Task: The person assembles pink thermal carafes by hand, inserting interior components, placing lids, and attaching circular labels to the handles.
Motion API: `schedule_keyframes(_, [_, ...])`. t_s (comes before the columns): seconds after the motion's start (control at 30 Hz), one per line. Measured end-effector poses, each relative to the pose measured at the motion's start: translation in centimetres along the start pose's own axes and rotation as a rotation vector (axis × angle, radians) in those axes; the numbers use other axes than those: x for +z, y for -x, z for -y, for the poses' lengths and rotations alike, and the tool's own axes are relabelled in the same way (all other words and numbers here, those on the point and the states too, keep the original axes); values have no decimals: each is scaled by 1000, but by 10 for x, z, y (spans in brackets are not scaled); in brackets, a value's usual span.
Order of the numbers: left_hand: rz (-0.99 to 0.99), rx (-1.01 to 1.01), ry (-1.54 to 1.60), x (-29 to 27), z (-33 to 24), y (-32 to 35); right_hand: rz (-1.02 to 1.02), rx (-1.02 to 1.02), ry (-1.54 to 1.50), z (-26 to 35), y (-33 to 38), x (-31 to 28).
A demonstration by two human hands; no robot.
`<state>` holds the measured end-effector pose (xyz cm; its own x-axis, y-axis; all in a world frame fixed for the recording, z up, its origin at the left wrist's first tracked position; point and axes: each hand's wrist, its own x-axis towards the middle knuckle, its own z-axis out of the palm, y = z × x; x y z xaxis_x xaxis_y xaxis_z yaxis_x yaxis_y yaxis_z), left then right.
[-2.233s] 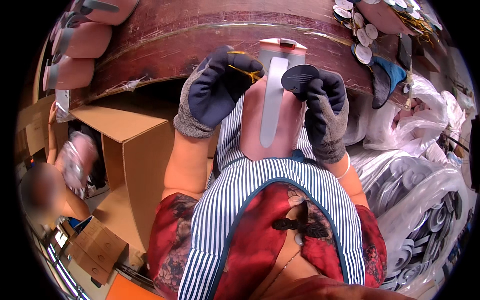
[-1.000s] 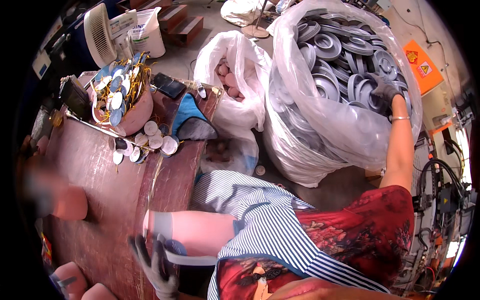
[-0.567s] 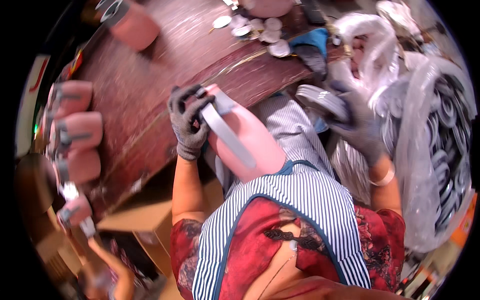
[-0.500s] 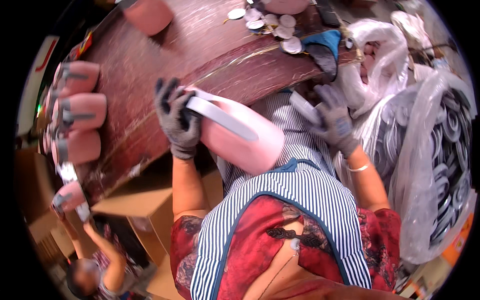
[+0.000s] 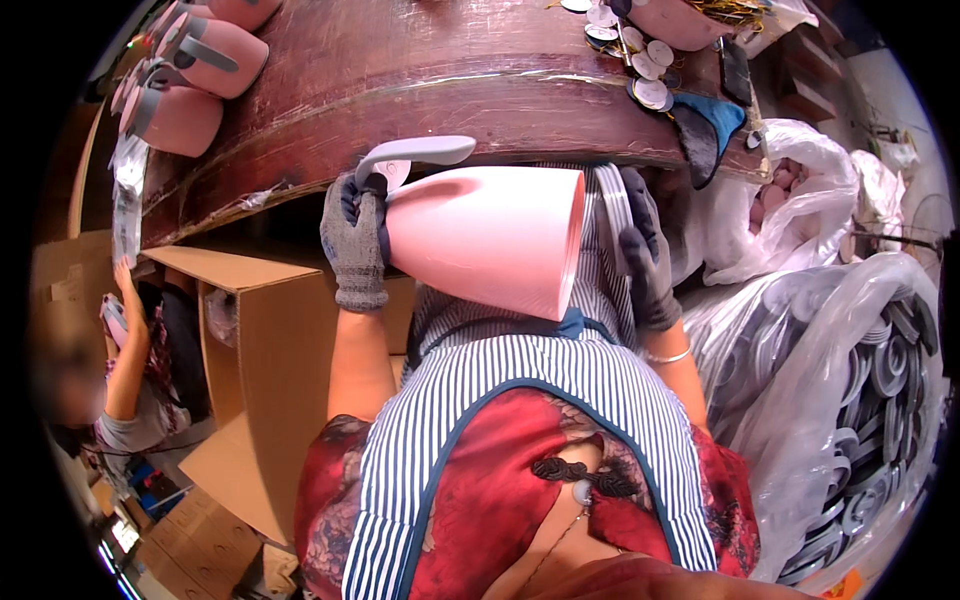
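Observation:
A pink plastic jug [image 5: 490,235] lies sideways in front of my apron, its wide rim turned to the right. My gloved left hand [image 5: 355,245] is wrapped around its narrow end. A curved grey handle [image 5: 425,150] juts out along the jug from that end, and a round white tag [image 5: 394,175] shows beside my fingers. Just right of the rim, my gloved right hand [image 5: 645,250] holds a flat grey piece [image 5: 612,205] seen edge-on, apart from the jug. My fingers partly hide that piece, so its full shape does not show.
A dark red table [image 5: 420,60] spans the front, with pink jugs [image 5: 215,60] at its left and round tags [image 5: 650,75] at its right. A plastic bag [image 5: 790,400] of grey parts stands at my right. Left are an open carton [image 5: 290,400] and another person [image 5: 130,350].
The jug has turned level, its wide end swinging up and right. My right hand has come closer to that rim with the grey piece. My view has shifted.

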<state>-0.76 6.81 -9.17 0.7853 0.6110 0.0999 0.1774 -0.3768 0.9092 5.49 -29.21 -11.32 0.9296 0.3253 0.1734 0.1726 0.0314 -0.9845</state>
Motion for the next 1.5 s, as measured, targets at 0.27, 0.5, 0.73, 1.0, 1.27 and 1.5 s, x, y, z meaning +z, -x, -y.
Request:
schedule_keyframes(0.27, [-89, 57, 150, -3, -59, 16, 74, -701, 408, 77, -12, 30])
schedule_keyframes(0.5, [-66, 83, 122, -9, -82, 23, 54, -615, 318, 81, 10, 29])
schedule_keyframes(0.73, [-303, 1016, -339, -21, -135, 33, 109, 301, -590, 51, -14, 39])
schedule_keyframes(1.0, [-206, 686, -473, -21, -133, 15, -19, -53, 104, 27, -23, 68])
schedule_keyframes(1.27, [44, 1029, -338, -45, -151, -22, 264, 281, -727, 7, -75, 104])
schedule_keyframes(1.5, [66, 253, 123, -36, -62, -51, -16, -223, 23, 70, -108, 46])
